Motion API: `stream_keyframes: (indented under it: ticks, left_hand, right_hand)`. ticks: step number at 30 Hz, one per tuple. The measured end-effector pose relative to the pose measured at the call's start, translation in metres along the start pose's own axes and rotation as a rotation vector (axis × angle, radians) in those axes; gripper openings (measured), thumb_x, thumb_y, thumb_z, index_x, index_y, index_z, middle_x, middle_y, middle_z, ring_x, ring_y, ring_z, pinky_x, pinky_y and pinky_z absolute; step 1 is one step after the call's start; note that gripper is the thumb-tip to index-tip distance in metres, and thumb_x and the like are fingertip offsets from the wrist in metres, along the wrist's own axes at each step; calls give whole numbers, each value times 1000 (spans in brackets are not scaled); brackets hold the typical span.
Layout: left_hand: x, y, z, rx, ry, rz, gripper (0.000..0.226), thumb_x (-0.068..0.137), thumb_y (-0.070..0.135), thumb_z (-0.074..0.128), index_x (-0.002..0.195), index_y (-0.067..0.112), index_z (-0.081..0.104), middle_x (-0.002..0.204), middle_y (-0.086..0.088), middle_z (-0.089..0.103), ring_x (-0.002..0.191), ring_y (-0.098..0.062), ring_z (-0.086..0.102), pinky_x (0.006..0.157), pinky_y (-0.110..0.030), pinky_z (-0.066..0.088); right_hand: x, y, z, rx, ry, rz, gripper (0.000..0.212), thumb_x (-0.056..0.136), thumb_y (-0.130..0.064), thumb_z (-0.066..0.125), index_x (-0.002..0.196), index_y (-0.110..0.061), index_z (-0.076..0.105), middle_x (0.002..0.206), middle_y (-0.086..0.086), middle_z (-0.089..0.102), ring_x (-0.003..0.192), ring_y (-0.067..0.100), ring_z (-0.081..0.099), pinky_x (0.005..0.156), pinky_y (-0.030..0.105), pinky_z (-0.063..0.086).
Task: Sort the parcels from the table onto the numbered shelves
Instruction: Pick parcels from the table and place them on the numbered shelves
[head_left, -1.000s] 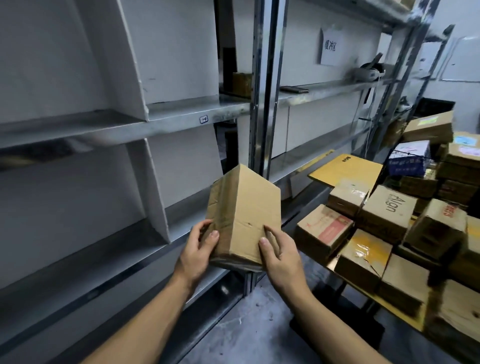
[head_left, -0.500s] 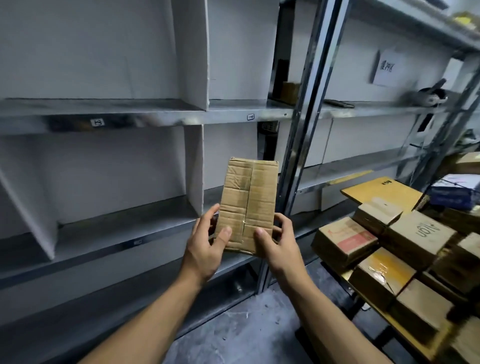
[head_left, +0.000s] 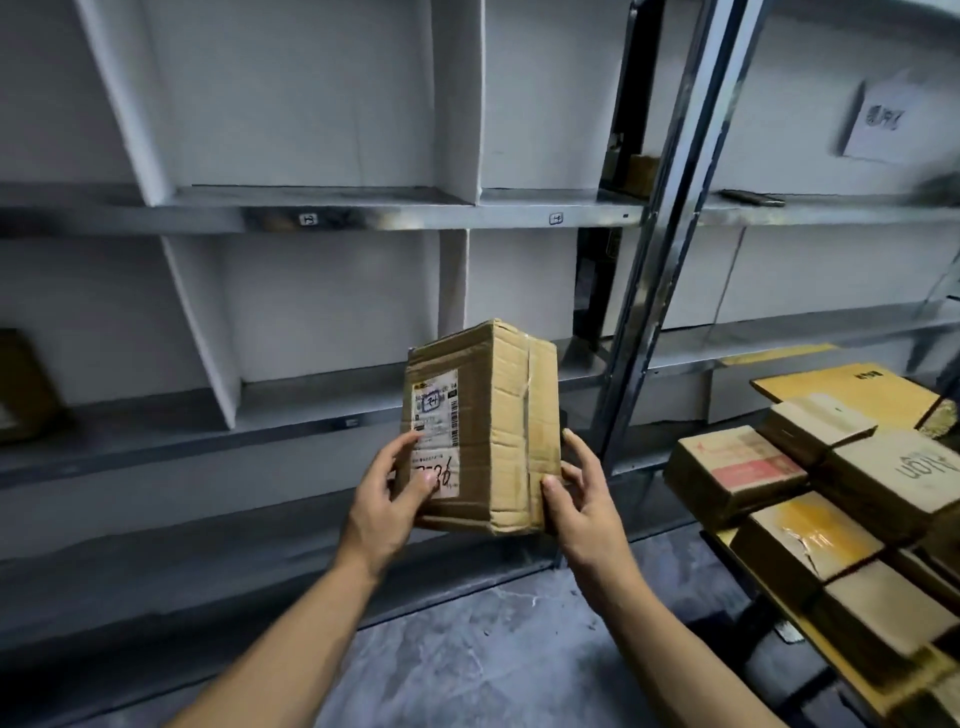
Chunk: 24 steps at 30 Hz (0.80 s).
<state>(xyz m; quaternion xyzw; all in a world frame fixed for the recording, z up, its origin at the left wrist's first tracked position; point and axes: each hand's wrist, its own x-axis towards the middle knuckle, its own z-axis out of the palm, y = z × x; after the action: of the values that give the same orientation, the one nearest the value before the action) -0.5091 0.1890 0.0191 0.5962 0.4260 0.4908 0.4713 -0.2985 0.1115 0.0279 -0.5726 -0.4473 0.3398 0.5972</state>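
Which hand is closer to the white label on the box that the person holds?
Left. The left hand presses its thumb on the label; the right hand grips the opposite lower corner of the box.

The brown rectangular cardboard parcel (head_left: 498, 395) is matt, creased and dented, with a smooth white paper label (head_left: 434, 415) on its left face and a strip of clear glossy tape (head_left: 528, 405) down its front. The long grey metal shelf (head_left: 415, 214) has a worn, reflective front edge, the flat white divider panels (head_left: 458, 104) look matt and smooth, and the slanted steel upright post (head_left: 667, 234) shines brightly. The grey concrete floor (head_left: 493, 649) is dull and mottled, while a low cardboard box with yellow tape (head_left: 810, 535) shows a glossy, wrinkled top.
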Motion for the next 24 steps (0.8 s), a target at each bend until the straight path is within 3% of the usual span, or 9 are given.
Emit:
stream_keyframes:
  ticks: [2, 5, 9, 11, 13, 16, 18, 20, 24]
  left_hand:
    - [-15, -2, -14, 84, 51, 24, 42, 78, 39, 65, 116, 55, 58, 123, 5, 62, 111, -12, 61, 93, -33, 53]
    - [-39, 1, -38, 214, 129, 44, 43, 80, 35, 66, 119, 50, 57, 125, 6, 58, 112, -2, 55, 94, -20, 46]
    - [-62, 12, -67, 333, 219, 76, 49, 87, 15, 70, 124, 41, 53, 121, 10, 53, 110, 5, 51, 95, -21, 44]
    - [-68, 14, -82, 413, 236, 106, 50, 85, 15, 71, 128, 36, 55, 123, 10, 52, 111, 0, 52, 94, -19, 44]
    - [-71, 16, -95, 491, 251, 119, 50, 86, 19, 71, 132, 32, 55, 125, 11, 50, 110, -2, 51, 91, -15, 41]
    - [-77, 20, -114, 553, 293, 144, 51, 86, 23, 71, 134, 31, 54, 126, 13, 47, 108, -1, 50, 90, -16, 42]
    - [-81, 19, -128, 581, 321, 153, 52, 87, 24, 71, 135, 30, 53, 127, 13, 46, 107, -1, 49, 90, -17, 42]
    - [-84, 18, -145, 607, 347, 153, 52, 87, 26, 70, 136, 30, 52, 126, 15, 43, 106, 0, 48, 88, -13, 41]
    - [-88, 15, -187, 641, 368, 142, 53, 89, 27, 68, 138, 31, 49, 128, 18, 37, 108, 2, 45, 82, 1, 34]
  right_hand:
    - [-2, 0, 8, -284, 20, -126, 39, 100, -24, 56, 128, -50, 51, 127, -7, 51, 115, 13, 57, 105, 45, 47]
    - [-7, -6, 31, -381, -43, -168, 34, 99, -21, 58, 130, -35, 60, 121, -4, 51, 112, 13, 56, 106, 41, 44]
    - [-18, -21, 59, -253, -259, -57, 43, 100, -36, 55, 143, -33, 51, 133, -10, 56, 123, 5, 52, 109, 33, 43]
    - [-23, -24, 71, -148, -381, 5, 50, 98, -44, 57, 146, -44, 42, 134, -20, 55, 119, 2, 55, 97, 25, 50]
    - [-27, -25, 85, -128, -450, 14, 56, 96, -42, 61, 144, -53, 32, 123, -32, 51, 111, -4, 55, 86, 16, 50]
    - [-29, -27, 108, -124, -473, 0, 62, 96, -32, 64, 144, -54, 31, 122, -28, 53, 115, 0, 57, 98, 30, 52]
    - [-30, -30, 126, -104, -497, 5, 60, 97, -26, 63, 140, -53, 32, 118, -29, 53, 109, -5, 57, 98, 30, 53]
    - [-31, -33, 147, -104, -519, 14, 59, 98, -21, 62, 138, -52, 31, 115, -28, 53, 105, -4, 57, 96, 34, 55]
    - [-34, -36, 196, -76, -537, 35, 60, 95, -25, 67, 137, -48, 30, 120, -14, 57, 111, 12, 62, 95, 46, 56]
